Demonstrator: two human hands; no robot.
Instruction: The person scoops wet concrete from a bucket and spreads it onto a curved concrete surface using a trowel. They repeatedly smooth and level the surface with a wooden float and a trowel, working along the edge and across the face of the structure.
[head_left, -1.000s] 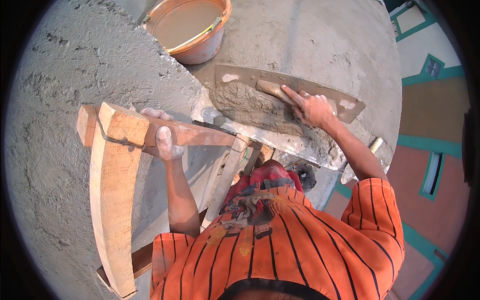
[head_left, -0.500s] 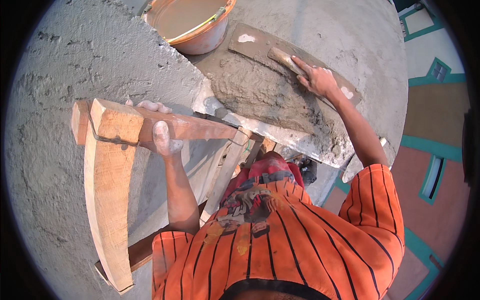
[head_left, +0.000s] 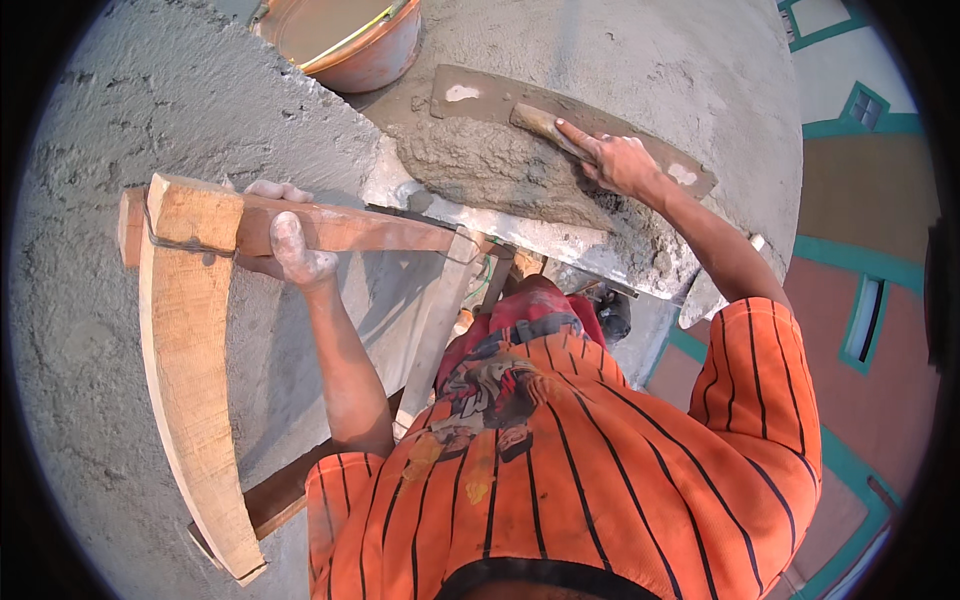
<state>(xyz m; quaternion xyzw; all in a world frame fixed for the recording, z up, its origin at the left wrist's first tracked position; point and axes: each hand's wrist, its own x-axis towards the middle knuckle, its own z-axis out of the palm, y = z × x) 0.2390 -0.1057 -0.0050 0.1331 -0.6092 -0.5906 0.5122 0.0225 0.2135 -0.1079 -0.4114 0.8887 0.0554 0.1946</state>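
Observation:
My left hand (head_left: 302,258) grips a wooden crossbeam (head_left: 385,230), the thumb on the near side and whitened fingertips over the far side. The beam is tied with wire to a thick upright wooden post (head_left: 195,330). My right hand (head_left: 622,165) is closed around the wooden handle (head_left: 545,128) of a long, flat plastering float (head_left: 490,88). The float lies across wet grey mortar (head_left: 490,165) on a ledge; its underside is hidden. Below my right forearm, a trowel (head_left: 703,298) with a grey blade rests at the ledge's edge, partly covered by the arm.
An orange basin (head_left: 375,55) of murky water stands on the far-left part of the ledge. Rough grey wall (head_left: 110,150) fills the left. A wooden slat (head_left: 440,315) and other timbers stand below the ledge. A drop to painted walls (head_left: 865,210) opens at right.
The float has been drawn a little toward me over the mortar by my right hand. My left hand keeps its hold on the beam. The whole view has shifted slightly.

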